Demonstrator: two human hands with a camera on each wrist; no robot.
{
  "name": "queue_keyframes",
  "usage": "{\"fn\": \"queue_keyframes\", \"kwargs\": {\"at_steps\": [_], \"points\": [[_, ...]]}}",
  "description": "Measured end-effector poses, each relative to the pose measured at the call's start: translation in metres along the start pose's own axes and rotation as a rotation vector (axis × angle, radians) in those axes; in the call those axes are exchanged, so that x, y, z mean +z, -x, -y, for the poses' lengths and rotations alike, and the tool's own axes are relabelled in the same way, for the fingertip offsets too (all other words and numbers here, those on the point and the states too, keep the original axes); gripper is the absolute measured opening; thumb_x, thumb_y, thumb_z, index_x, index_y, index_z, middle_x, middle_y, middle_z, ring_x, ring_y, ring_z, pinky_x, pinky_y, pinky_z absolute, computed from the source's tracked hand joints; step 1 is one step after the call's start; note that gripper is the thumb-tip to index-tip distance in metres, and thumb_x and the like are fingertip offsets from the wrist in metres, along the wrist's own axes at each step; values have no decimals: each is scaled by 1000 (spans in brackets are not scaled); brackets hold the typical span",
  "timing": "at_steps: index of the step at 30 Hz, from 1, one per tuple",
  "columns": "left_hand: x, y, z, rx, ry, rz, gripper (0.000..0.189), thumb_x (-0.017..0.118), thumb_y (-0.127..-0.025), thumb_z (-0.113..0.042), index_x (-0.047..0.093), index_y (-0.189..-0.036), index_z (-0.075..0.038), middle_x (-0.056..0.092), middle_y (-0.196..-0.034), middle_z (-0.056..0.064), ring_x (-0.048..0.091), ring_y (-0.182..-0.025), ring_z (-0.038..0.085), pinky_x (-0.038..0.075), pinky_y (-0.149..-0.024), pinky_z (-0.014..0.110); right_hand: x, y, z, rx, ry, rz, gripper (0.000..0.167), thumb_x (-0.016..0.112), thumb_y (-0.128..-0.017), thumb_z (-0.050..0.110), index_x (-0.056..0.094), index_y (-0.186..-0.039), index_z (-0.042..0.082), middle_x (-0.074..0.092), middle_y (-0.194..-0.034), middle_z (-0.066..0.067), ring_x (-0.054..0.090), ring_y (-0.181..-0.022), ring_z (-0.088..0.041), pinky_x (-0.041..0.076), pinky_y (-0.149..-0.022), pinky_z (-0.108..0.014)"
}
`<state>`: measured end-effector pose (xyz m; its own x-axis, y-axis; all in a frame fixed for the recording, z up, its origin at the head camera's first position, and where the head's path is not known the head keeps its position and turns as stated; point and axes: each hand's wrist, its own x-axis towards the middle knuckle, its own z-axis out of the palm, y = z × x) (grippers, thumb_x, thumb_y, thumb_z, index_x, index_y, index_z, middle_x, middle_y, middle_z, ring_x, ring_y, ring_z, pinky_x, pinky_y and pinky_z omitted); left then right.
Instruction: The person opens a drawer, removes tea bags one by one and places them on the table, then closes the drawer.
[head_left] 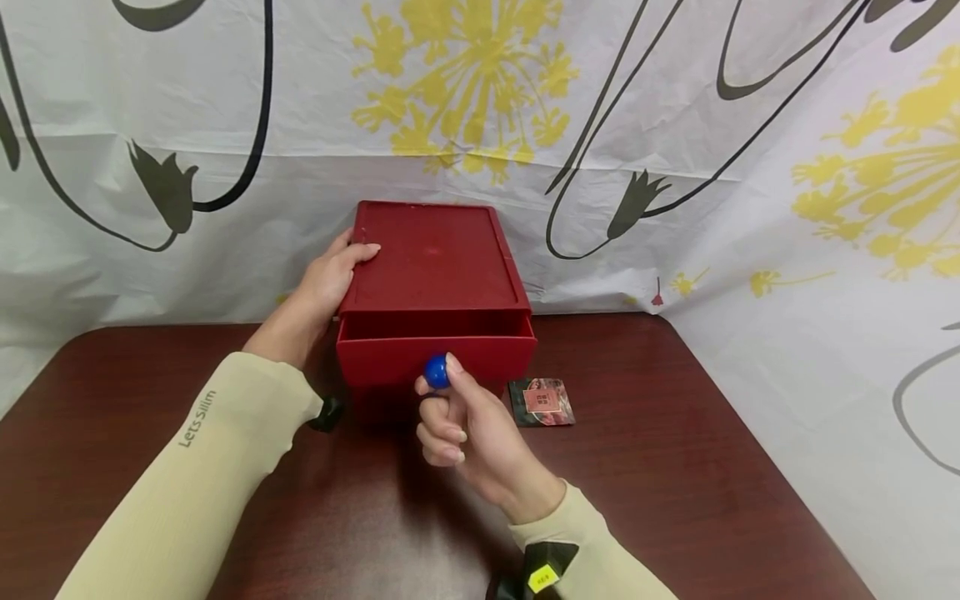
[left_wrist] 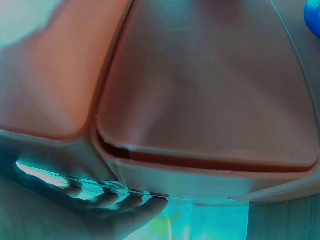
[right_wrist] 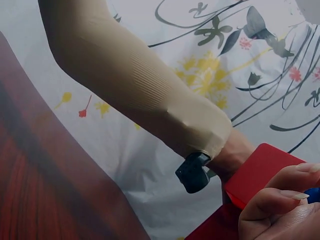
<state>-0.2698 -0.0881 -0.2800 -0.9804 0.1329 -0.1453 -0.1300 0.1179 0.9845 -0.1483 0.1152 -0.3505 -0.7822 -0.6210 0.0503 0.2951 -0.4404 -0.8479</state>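
Red box (head_left: 435,271) | right hand (head_left: 482,440) pinches blue knob (head_left: 435,372) | left hand (head_left: 327,280) uncurled along side | card (head_left: 543,402) nearby

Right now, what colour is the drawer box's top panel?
The top panel is red, clearest in head view.

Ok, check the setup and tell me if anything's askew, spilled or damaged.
Nothing stands out as askew, spilled or damaged. The red drawer is partly open, but the right hand pinches its blue knob, so that looks deliberate. A small printed packet lies on the table, right of the red box.
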Motion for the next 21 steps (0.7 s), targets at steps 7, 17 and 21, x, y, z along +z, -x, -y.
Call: {"fn": "queue_keyframes", "kwargs": {"at_steps": [7, 17, 21], "points": [[0, 1, 0, -18, 20, 0, 69, 38, -104, -42, 5, -164, -34, 25, -167, 7, 35, -145, 29, 30, -122, 47, -3, -9, 3, -12, 15, -31, 39, 24, -110, 47, 47, -106, 16, 35, -54, 12, 35, -45, -2, 26, -48, -19], [0, 1, 1, -16, 39, 8, 71, 39, -104, -42, 3, -164, -34, 21, -169, 5, 32, -148, 28, 27, -124, 47, -9, -19, 6, -22, 12, -41, 40, 24, -110, 46, 50, -104, 16, 36, -54, 11, 35, -45, -3, 26, -47, -18], [0, 1, 1, -15, 39, 6, 70, 39, -104, -42, 3, -164, -35, 22, -168, 5, 32, -147, 27, 27, -123, 47, -10, -21, 6, -27, 11, -44, 39, 24, -111, 44, 50, -104, 15, 35, -55, 10, 35, -45, -4, 28, -48, -18]]}}
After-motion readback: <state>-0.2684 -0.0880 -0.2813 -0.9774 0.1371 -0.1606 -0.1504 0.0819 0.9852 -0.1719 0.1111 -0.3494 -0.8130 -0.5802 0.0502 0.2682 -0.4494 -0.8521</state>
